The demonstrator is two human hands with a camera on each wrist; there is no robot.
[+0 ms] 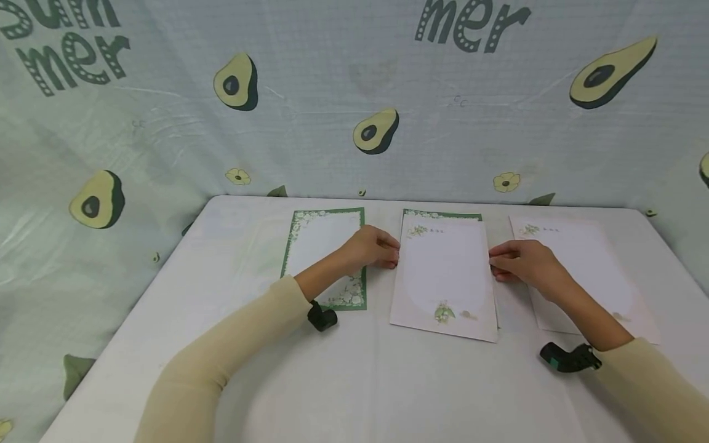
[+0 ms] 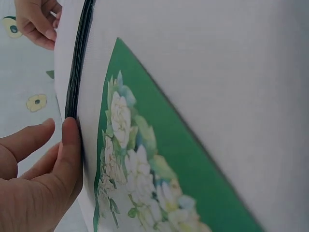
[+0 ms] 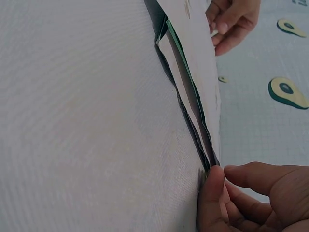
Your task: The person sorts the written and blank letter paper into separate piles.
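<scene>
A small stack of decorated sheets [image 1: 443, 271] lies on the table, its top sheet pale pink with a flower drawing, a green-bordered sheet showing at its far edge. My left hand [image 1: 372, 247] is at the stack's left side; in the left wrist view a fingertip [image 2: 70, 125] touches the dark green edges, with the thumb apart. At the opposite side is my right hand [image 1: 517, 261]. The right wrist view has its fingertips [image 3: 214, 176] right at the stack's edge, where the layers gape slightly. Under my left forearm lies a green-bordered floral sheet [image 1: 321, 237].
Another pale pink sheet [image 1: 581, 264] lies to the right, partly beneath my right hand and wrist. The white-covered table [image 1: 332, 381] meets a hanging cloth [image 1: 310, 141] printed with avocados at its far edge. Dark wrist cameras [image 1: 322, 317] sit on both arms.
</scene>
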